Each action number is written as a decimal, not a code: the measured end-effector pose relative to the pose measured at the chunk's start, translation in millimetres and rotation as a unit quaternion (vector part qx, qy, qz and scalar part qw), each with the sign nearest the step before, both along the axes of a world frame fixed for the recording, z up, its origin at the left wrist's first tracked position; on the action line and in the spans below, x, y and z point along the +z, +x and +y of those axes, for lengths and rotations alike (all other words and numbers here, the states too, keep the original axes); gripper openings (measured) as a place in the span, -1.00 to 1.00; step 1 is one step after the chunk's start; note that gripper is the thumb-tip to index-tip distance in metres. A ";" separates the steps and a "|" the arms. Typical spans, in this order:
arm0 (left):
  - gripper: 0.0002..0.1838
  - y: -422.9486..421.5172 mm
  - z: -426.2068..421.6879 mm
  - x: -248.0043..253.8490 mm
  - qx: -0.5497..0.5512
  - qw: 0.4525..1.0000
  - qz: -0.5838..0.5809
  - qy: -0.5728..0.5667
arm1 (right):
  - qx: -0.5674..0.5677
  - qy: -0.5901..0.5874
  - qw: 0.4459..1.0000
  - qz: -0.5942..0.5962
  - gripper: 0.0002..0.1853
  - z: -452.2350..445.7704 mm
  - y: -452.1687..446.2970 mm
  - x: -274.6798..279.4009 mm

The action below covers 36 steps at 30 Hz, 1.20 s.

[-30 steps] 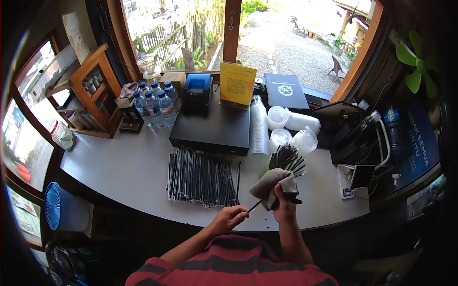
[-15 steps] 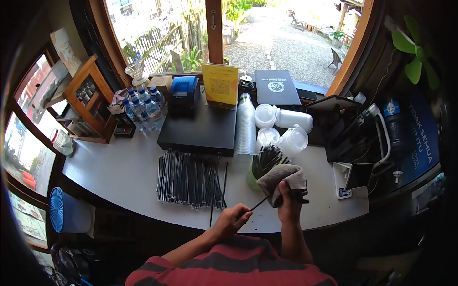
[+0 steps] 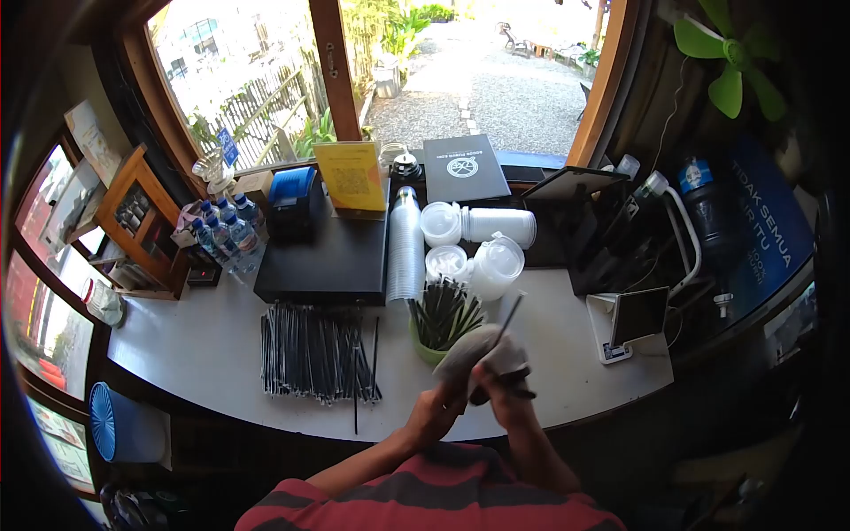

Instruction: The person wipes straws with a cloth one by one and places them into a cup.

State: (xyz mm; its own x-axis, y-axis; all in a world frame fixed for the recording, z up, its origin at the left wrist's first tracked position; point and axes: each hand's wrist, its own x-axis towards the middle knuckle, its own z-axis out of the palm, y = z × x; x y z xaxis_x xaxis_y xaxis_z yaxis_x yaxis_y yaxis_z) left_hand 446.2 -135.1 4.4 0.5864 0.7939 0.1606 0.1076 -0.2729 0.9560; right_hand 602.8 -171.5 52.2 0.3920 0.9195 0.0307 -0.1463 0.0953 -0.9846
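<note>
A greyish cloth is bunched between my two hands, above the front edge of the white counter. My right hand is closed on it, thumb on top. Close beside it, my left hand is closed at the cloth's lower left; what its fingers grip is hidden. A thin dark straw sticks up out of the cloth. Just behind stands a green cup full of black straws. Left of it lies a wide pile of wrapped black straws, with a single straw at its right.
Behind the piles are a black box, stacked clear cups, plastic tubs, water bottles and a yellow sign. A white stand with a dark screen is at the right, a blue-lidded bin at the lower left.
The view has swung right. My left hand has moved up against the cloth beside my right hand. The straw, earlier pointing down-left from the cloth, now shows above it.
</note>
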 end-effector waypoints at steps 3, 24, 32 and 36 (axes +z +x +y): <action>-0.87 15.1 -0.8 -11.8 -0.017 0.999 -0.029 0.022 | -0.031 -0.009 0.999 -0.041 -0.57 -4.5 6.6 -5.0; -0.85 8.6 31.4 77.1 0.014 0.994 0.020 0.104 | 0.348 -0.125 0.923 0.102 -0.81 -7.3 32.2 -15.8; -0.76 20.9 58.8 137.1 0.072 0.953 -0.271 0.116 | 0.327 -0.057 0.942 0.054 -0.72 -0.8 46.4 -7.2; -0.74 16.3 74.9 149.7 0.206 0.932 -0.219 0.204 | 0.369 -0.083 0.925 -0.030 -0.48 -3.2 59.5 20.4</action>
